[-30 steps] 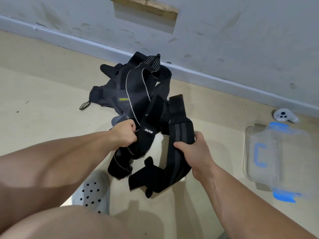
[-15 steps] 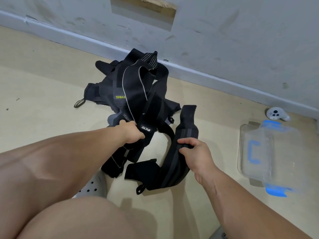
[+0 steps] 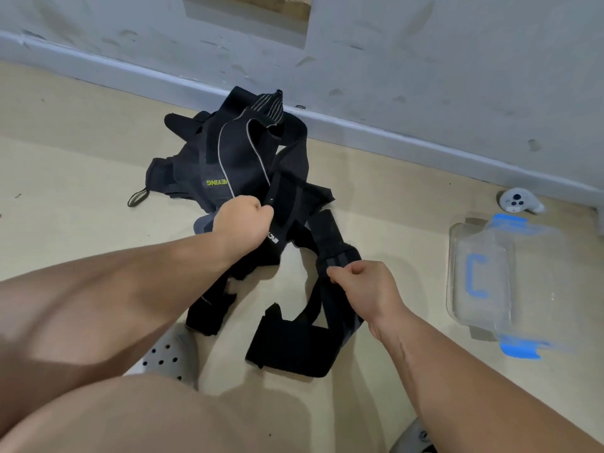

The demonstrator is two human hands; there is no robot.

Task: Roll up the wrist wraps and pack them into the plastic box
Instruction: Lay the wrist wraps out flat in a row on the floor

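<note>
My right hand (image 3: 366,289) pinches the striped wrist wrap (image 3: 291,348), its length running down toward me. My left hand (image 3: 242,220) grips another strap (image 3: 282,204) in the pile (image 3: 235,158). The plastic box (image 3: 480,273) lies off to the right, nearer my right hand.

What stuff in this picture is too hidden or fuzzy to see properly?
Head view only:
- How many wrist wraps there are: they overlap in one black pile.
- Fingertips of the left hand: its own back hides them.
- Whether the plastic box is lidded: blurred.
- The grey shoe: a leg covers most.
</note>
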